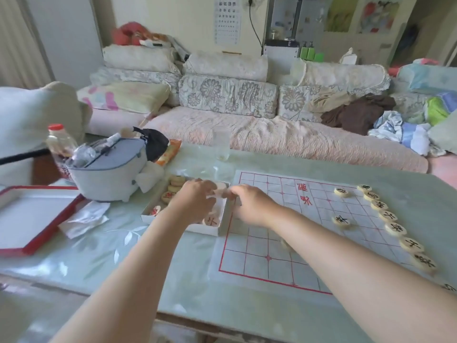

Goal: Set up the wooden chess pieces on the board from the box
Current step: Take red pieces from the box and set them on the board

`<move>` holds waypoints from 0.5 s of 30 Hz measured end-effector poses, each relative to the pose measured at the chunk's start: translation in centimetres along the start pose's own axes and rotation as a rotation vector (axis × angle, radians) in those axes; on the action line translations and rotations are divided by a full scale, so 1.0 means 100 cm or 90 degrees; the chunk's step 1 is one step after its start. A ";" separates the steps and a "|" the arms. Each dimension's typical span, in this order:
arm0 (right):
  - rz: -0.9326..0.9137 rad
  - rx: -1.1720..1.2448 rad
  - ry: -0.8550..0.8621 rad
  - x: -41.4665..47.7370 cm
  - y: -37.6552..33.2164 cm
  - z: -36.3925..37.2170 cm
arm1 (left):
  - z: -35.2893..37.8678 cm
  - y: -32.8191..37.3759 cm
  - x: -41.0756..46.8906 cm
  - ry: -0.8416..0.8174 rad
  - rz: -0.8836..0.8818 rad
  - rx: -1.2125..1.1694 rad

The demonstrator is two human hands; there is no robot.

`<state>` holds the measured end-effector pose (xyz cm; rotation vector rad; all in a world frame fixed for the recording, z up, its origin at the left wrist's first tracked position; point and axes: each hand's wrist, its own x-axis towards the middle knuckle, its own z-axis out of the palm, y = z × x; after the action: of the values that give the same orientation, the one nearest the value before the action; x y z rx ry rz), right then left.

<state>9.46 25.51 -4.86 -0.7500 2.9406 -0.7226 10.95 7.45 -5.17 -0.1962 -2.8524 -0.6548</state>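
A white paper board (259, 248) with a red grid lies on the table. Several round wooden pieces with black characters (395, 229) line its right edge, and two more (341, 221) sit one file inward. A shallow white box (220, 226) left of the board holds several red-lettered pieces (169, 195). My left hand (195, 201) hovers over the box with fingers curled. My right hand (249, 204) is at the box's right rim. Between the fingertips of both hands is a blurred pale piece (220, 193); which hand grips it is unclear.
A red-edged box lid (39, 219) lies at the left with crumpled paper (85, 219) beside it. A grey-white bag (111, 172), a bottle (60, 144) and a clear glass (221, 147) stand behind the box. A sofa (247, 134) runs along the far side.
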 end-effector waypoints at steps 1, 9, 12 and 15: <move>-0.002 -0.006 -0.008 0.012 -0.006 0.003 | -0.003 -0.012 0.001 0.007 -0.005 0.004; 0.009 -0.092 -0.037 0.110 -0.022 0.016 | -0.015 -0.091 0.005 0.026 -0.126 -0.003; 0.010 -0.103 -0.045 0.141 -0.026 0.026 | -0.017 -0.113 0.008 0.034 -0.172 0.013; -0.010 -0.115 -0.055 0.168 -0.036 0.044 | -0.015 -0.125 0.009 0.038 -0.189 0.002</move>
<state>-3.13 13.09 -5.70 -0.7942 2.9524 -0.4176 8.13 -4.33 -8.82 0.2490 -2.8486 -0.6952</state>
